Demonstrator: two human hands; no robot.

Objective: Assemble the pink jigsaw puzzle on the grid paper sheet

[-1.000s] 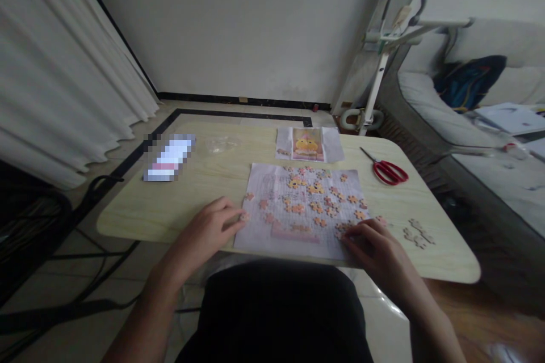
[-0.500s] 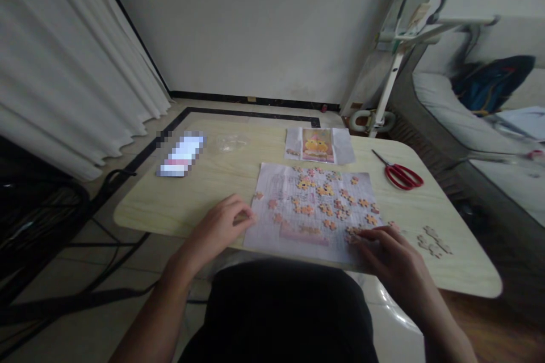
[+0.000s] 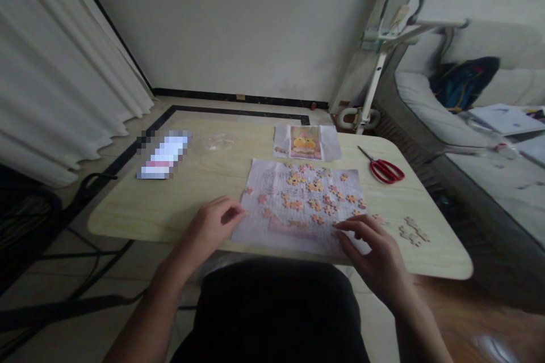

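The right hand point(image 3: 374, 245) now curls rounder over the near right of the paper point(image 3: 251, 233), so its grip looks looser; I can't tell if it holds anything. The left hand point(image 3: 216, 219) pinches by the left edge, maybe on nothing. Most pieces point(image 3: 315, 205) lie on the paper.

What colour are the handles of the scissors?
The handles are red, seen best in the head view.
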